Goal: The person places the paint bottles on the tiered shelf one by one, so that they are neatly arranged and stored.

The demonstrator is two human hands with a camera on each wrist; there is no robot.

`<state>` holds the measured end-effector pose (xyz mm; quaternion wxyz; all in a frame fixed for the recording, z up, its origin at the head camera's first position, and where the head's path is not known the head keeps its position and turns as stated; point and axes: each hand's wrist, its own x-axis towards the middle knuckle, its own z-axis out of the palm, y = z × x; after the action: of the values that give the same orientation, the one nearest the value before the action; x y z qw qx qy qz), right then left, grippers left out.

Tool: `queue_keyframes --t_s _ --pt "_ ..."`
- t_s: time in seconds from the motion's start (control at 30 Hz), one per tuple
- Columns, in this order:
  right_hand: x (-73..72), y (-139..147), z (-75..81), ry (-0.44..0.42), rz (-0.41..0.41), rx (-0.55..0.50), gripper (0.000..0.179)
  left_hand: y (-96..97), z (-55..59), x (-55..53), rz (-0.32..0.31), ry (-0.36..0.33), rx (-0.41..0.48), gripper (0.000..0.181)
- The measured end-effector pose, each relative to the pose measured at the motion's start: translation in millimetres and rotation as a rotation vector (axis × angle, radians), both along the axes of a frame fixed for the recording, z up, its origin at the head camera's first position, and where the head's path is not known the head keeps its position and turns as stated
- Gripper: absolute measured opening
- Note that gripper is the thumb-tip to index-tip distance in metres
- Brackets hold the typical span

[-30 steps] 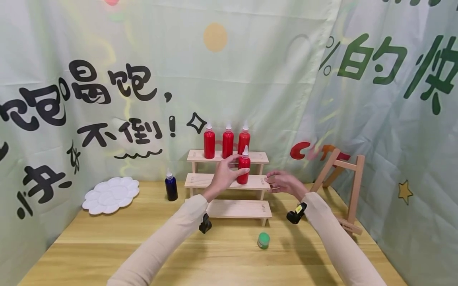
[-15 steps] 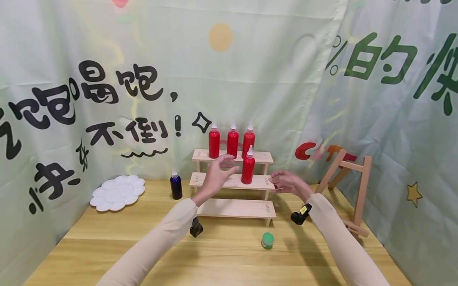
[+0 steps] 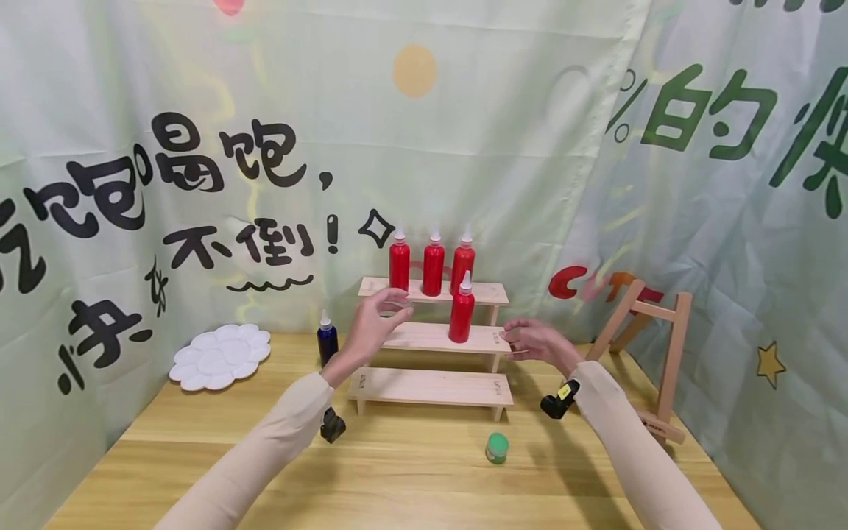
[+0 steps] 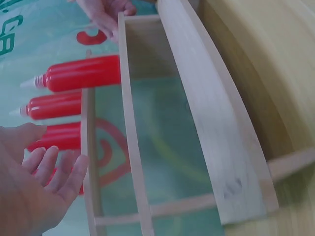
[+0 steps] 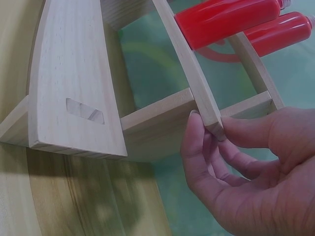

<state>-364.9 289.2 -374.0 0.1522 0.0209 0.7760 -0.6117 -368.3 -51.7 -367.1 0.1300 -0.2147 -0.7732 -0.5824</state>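
A three-step wooden display stand (image 3: 430,386) is in the middle of the table. On its middle step a red squeeze bottle (image 3: 461,318) with a white nozzle stands upright. Three more red bottles (image 3: 433,269) line the top step. My left hand (image 3: 372,324) is held beside the left end of the stand, fingers loosely bent around nothing; the left wrist view shows that hand (image 4: 42,182) overlapping the top-step bottles. With thumb and fingers my right hand (image 5: 251,172) pinches the right end of the middle step, seen closely in the right wrist view.
A dark blue bottle (image 3: 327,343) stands left of the stand, behind my left wrist. Farther left is a white flower-shaped palette (image 3: 221,357). A green-lidded jar (image 3: 497,447) sits in front, and a wooden easel (image 3: 672,353) stands at right. Printed cloth (image 3: 503,184) hangs behind.
My left hand has let go of the red bottle on the middle step and drawn back to the left. My right hand stays at the step's end. The head view has shifted slightly.
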Motion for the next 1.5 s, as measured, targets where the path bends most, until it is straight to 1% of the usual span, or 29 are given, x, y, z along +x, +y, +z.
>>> queue_keyframes --t_s 0.1,0.27,0.43,0.57,0.67,0.83,0.93,1.0,1.07,1.17,1.4,1.5 --pt "-0.3 0.8 -0.6 0.002 0.008 0.009 0.03 -9.9 1.0 -1.8 0.015 0.018 -0.003 0.032" --pt "-2.1 3.7 -0.7 -0.004 0.007 0.033 0.033 -24.7 2.8 -7.1 0.033 0.053 0.033 0.029" --pt "-3.2 2.8 -3.3 -0.013 0.005 0.039 0.032 -39.6 0.7 -8.6 0.049 0.048 0.061 0.029" --pt "-2.3 2.5 -3.8 -0.012 0.01 0.023 0.029 -50.8 -4.6 -9.6 0.074 0.048 0.055 0.028" --pt "-1.8 2.6 -3.0 -0.008 0.019 0.018 0.029 -60.0 -10.5 -11.2 0.101 0.059 0.075 0.027" --pt "-1.1 1.5 -2.4 -0.007 0.018 0.017 0.033 -76.9 -20.3 -15.0 0.144 0.078 0.161 0.027" --pt "-1.6 1.4 -3.4 -0.01 0.018 0.015 0.034 -86.2 -24.6 -16.5 0.182 0.069 0.211 0.028" --pt "-2.4 1.3 -3.9 -0.013 0.014 0.016 0.035 -91.8 -26.1 -16.6 0.215 0.061 0.227 0.027" --pt "-3.3 1.0 -4.0 -0.015 0.011 0.018 0.036 -96.4 -27.1 -16.3 0.246 0.047 0.221 0.028" --pt "-4.8 0.6 -3.8 -0.02 0.007 0.019 0.038 -103.1 -30.1 -16.3 0.271 0.032 0.205 0.029" --pt "-6.1 -0.5 -3.6 -0.022 0.011 0.018 0.037 -114.6 -41.7 -16.0 0.311 0.011 0.184 0.029" --pt "-4.9 -1.2 -3.1 -0.021 0.01 0.02 0.039 -118.5 -47.8 -15.6 0.309 -0.013 0.162 0.032"
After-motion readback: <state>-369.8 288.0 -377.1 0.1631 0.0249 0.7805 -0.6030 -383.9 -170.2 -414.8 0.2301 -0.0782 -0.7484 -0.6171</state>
